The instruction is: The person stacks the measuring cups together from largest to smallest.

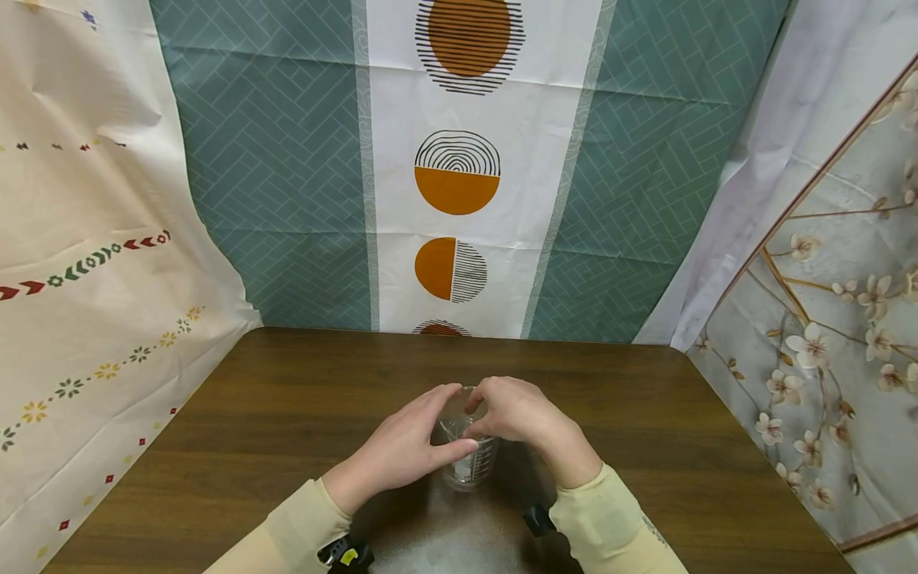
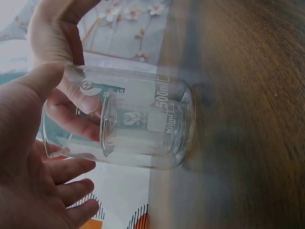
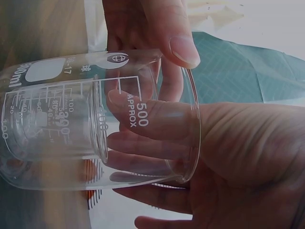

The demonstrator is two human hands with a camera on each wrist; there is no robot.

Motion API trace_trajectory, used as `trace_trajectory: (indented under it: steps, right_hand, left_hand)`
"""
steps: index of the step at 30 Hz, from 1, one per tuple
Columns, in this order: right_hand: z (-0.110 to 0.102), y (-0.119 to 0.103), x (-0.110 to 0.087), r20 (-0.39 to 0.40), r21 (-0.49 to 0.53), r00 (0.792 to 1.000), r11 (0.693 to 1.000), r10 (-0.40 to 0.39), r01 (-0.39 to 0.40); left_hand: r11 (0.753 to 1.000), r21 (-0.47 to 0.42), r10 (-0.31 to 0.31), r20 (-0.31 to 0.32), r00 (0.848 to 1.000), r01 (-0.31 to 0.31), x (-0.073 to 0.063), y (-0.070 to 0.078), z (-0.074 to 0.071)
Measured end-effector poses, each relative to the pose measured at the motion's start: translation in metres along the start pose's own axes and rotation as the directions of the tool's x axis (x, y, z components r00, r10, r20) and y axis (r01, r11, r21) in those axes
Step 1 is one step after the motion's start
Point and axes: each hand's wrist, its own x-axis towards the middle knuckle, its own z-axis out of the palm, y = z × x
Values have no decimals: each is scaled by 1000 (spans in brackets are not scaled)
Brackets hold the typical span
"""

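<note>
A large clear glass beaker (image 1: 470, 469) marked 500 stands upright on the wooden table. Nested inside it is a smaller glass beaker (image 2: 138, 138) with white printing. My left hand (image 1: 402, 448) holds the large beaker near its rim, the thumb on the near side and the fingers round the far side. From above, my right hand (image 1: 527, 414) reaches into the large beaker's mouth. Its thumb and fingertips (image 2: 90, 102) are inside the glass, just short of the small beaker's rim and spread apart.
The brown wooden table (image 1: 287, 414) ends at a green and white patterned cloth (image 1: 287, 159) behind. A cream cloth (image 1: 86, 359) hangs at the left, a floral one (image 1: 810, 383) at the right. Dark wrist straps show below both hands.
</note>
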Motion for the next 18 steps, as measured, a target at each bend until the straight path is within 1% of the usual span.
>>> trace_trajectory:
  steps: [12, 18]
  right_hand:
    - [-1, 2, -3, -10, 10, 1000, 1000, -10, 10]
    - [0, 4, -4, -21, 22, 999, 999, -40, 41]
  left_hand:
    - [1000, -15, -6, 10, 1000, 6, 1, 2, 0]
    - [1000, -15, -14, 8, 1000, 14, 1, 2, 0]
